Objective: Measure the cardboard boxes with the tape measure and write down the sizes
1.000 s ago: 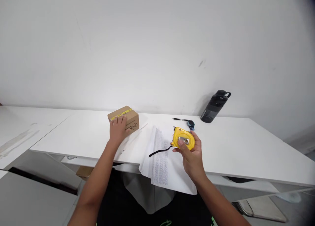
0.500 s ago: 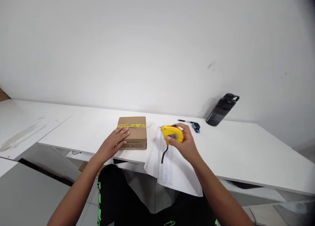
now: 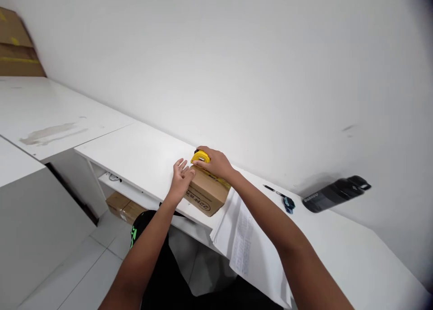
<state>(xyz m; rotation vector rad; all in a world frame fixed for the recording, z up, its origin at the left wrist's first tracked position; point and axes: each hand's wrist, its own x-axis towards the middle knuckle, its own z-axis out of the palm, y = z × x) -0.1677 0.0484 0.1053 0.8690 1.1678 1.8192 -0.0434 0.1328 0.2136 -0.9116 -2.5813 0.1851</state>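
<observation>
A small brown cardboard box [image 3: 206,196] with yellow tape sits near the front edge of the white desk [image 3: 142,154]. My right hand [image 3: 214,162] is closed round a yellow tape measure [image 3: 199,157] and holds it at the box's far left top corner. My left hand [image 3: 181,178] rests against the box's left side with its fingers stretched out and apart, holding nothing.
White printed sheets [image 3: 243,242] hang over the desk's front edge to the right of the box. A pen [image 3: 274,192], a small blue object [image 3: 289,204] and a dark water bottle [image 3: 334,193] lie further right by the wall. Cardboard boxes [image 3: 123,207] stand under the desk.
My right hand carried the tape measure leftward from over the papers onto the box's far corner. My left hand slid from the box's top to its left side. The view swung and tilted.
</observation>
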